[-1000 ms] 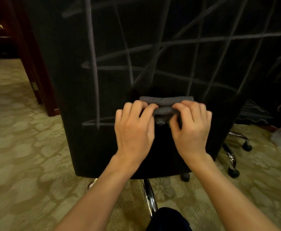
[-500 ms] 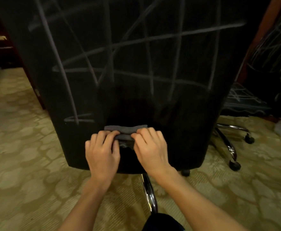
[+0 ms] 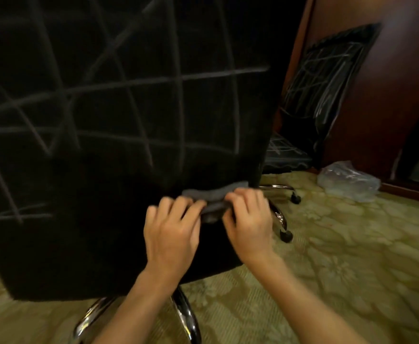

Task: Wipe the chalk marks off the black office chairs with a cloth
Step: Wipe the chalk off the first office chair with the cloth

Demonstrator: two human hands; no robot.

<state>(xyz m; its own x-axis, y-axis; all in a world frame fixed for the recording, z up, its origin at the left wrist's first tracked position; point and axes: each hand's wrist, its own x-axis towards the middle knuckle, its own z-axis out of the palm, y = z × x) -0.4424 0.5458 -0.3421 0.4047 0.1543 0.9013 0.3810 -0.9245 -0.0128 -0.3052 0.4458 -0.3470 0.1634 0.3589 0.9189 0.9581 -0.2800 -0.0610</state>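
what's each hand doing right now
Left hand: fingers curled on the cloth.
Right hand: fingers curled on the same cloth.

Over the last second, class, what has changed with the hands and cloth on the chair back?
Both hands, left and right, slid the folded grey cloth down the chair back and toward its right edge. The grip stayed the same; the chalk lines above remain.
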